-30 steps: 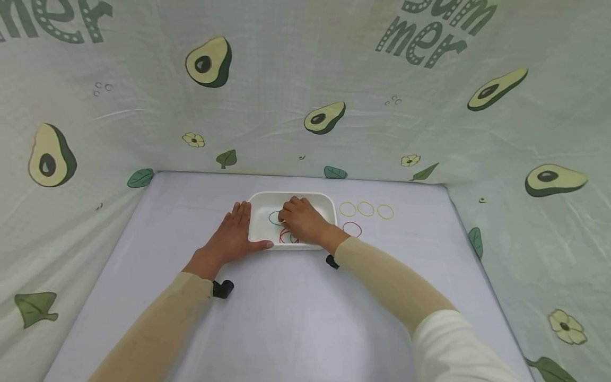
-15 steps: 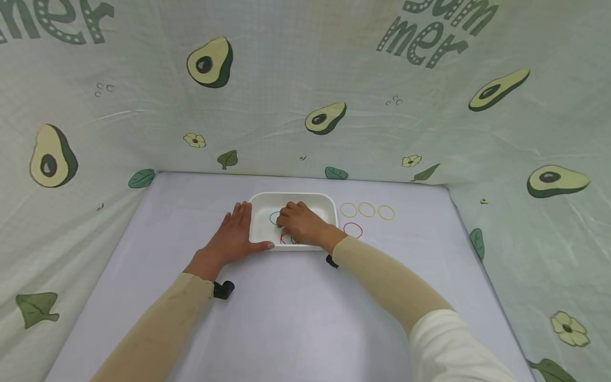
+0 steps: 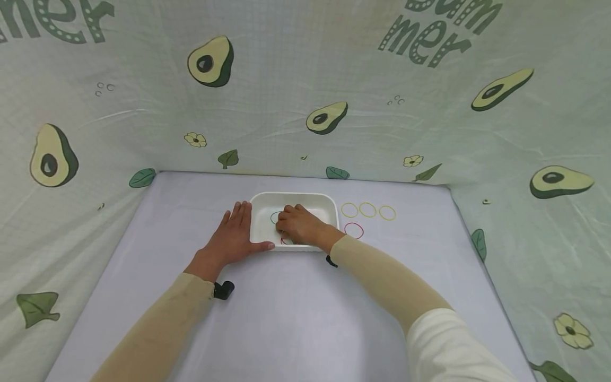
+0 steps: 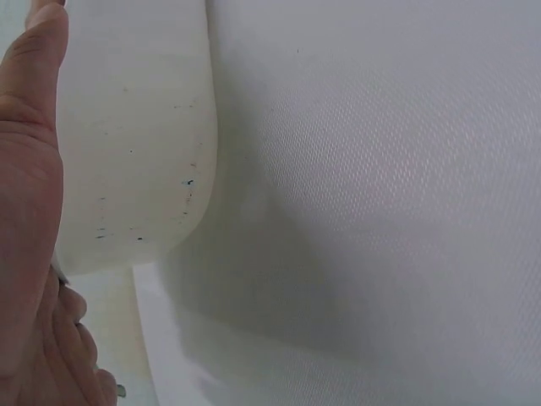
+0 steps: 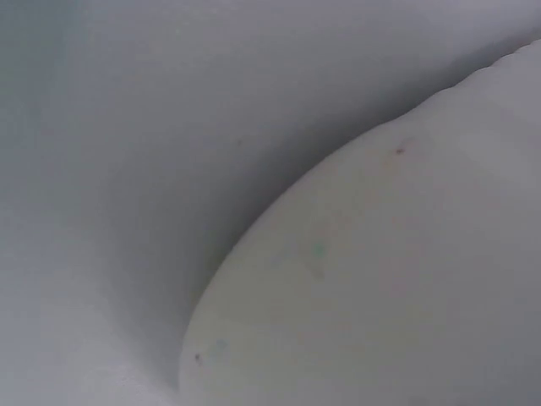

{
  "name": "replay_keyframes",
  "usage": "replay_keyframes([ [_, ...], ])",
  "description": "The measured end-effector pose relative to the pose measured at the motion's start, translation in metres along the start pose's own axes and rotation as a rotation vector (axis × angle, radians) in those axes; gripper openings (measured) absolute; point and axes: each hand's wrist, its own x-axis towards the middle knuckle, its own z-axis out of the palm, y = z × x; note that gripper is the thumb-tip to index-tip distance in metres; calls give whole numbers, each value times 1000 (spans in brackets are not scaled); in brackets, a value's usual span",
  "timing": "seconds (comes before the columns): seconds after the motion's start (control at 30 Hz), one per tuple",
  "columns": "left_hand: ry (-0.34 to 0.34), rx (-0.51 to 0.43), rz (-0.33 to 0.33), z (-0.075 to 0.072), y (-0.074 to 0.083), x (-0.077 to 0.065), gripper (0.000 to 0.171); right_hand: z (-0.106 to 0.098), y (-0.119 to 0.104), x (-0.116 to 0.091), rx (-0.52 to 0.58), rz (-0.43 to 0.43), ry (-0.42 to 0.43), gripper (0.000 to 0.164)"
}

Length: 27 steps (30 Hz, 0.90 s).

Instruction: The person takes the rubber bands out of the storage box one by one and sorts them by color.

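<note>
Around the back and sides, a pale curtain point(image 3: 267, 79) printed with avocados, leaves and lettering, well apart from both hands. In front of it, the bench point(image 3: 305, 318) under a smooth, pale cloth. Reaching across from the near side, two tan sleeves point(image 3: 153, 329).

Toward the far part of the bench, a shallow white tray point(image 3: 260, 231) with rounded corners. Looks stiff and light, probably smooth plastic, so apt to slide if unbraced; best held by the rim or end walls.

Against the tray's left end, the left hand point(image 3: 231, 237), with fingers straight and thumb spread wide to the near rim. Reaching in over the near right corner, the right hand point(image 3: 303, 225), with fingers bent down; cannot tell whether pinching anything, even from the right wrist view.

Smallest of all, thin bands. Just right of the tray, three yellow bands point(image 3: 359, 209) close together in a row, with one red band point(image 3: 354, 223) nearer, just beside the right wrist. Inside the tray, a green band point(image 3: 271, 217) and part of another red one, both partly hidden by the right hand. Likely soft, springy and almost weightless, but awkward to get under; best pinched at one edge. In the way: that hand and the low walls.
</note>
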Motion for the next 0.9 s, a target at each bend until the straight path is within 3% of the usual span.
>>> replay_keyframes([
  [0.17, -1, 8, -5, 2, 0, 1, 134, 0, 0, 0, -24, -14, 12, 9],
  [0.4, -11, -9, -12, -1, 3, 0, 133, -2, -1, -2, -174, 30, 8, 17],
  [0.63, -14, -24, -17, -1, 4, 0, 133, -1, 6, -4, -195, 123, 43, 21],
  [0.9, -14, -32, -18, 0, 3, 0, 134, 3, 15, -7, -217, 162, 98, 20],
])
